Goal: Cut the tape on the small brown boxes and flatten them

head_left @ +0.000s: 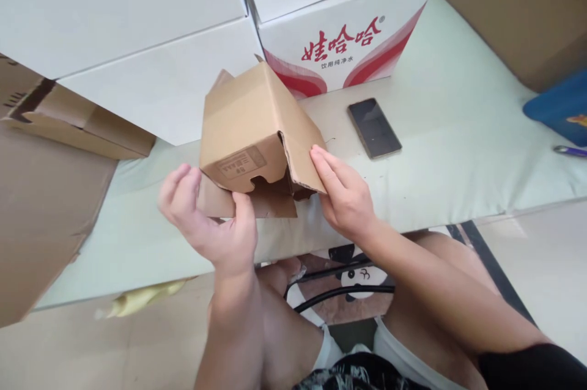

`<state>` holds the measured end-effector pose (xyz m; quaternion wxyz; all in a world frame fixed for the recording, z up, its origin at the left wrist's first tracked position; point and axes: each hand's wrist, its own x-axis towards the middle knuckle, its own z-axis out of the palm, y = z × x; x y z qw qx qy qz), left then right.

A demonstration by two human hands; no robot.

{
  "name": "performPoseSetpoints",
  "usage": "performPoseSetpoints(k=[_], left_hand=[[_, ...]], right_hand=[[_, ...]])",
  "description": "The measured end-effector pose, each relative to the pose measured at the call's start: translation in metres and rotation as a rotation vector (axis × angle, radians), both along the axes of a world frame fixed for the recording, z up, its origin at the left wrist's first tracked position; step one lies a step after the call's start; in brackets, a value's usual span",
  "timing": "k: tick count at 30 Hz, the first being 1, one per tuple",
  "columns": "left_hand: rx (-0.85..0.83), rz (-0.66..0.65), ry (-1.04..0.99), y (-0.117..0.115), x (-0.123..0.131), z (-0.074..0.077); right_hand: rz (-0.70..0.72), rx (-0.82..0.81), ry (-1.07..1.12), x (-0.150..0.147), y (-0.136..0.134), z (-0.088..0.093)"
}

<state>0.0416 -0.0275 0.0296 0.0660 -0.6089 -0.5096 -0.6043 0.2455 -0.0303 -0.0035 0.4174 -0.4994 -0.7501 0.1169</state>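
Observation:
A small brown cardboard box (243, 115) is held tilted above the table, its end toward me partly unfolded. My right hand (346, 194) pinches the side flap at the box's right, fingers on the outer face. At the lower left, my left hand (215, 219) has its thumb against the notched end panel and its curled fingers by the left corner. Another flap (275, 206) hangs out below the opening. A printed label shows on the end panel. The inside of the box is mostly hidden.
A black phone (375, 127) lies right of the box on the pale green tabletop (440, 151). White cartons (339, 41) with red print stand behind. Brown cardboard boxes (46, 194) sit at left, another carton (532, 5) at far right. A blue object (559, 106) and a purple pen (571, 151) are at the right edge.

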Motion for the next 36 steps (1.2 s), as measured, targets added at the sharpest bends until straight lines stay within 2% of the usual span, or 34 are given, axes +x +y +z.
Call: performPoseSetpoints(k=[5, 8, 14, 18, 21, 25, 32, 36], left_hand=[[0.019, -0.177, 0.09, 0.003, -0.01, -0.003], [0.035, -0.195, 0.081, 0.003, -0.011, -0.004], [0.053, -0.085, -0.083, -0.001, -0.005, -0.002], [0.072, 0.093, -0.139, 0.001, -0.006, -0.003], [0.062, 0.183, -0.154, 0.002, -0.006, -0.003], [0.056, 0.168, -0.193, 0.001, -0.001, -0.003], [0.064, 0.053, -0.222, 0.002, -0.003, -0.007], [0.028, -0.011, -0.14, 0.003, -0.006, -0.006]], right_hand=[[-0.006, -0.012, 0.071, 0.002, 0.003, 0.0], [-0.035, -0.057, 0.227, 0.001, 0.004, -0.004], [-0.281, -0.317, 0.431, 0.003, 0.014, -0.016], [-0.343, -0.459, 0.627, 0.006, 0.021, -0.023], [-0.316, -0.608, 0.74, 0.004, 0.023, -0.027], [-0.241, -0.723, 0.735, -0.001, 0.022, -0.03], [-0.038, -0.651, 0.844, 0.005, 0.022, -0.028], [-0.063, -0.532, 0.682, 0.01, 0.022, -0.023]])
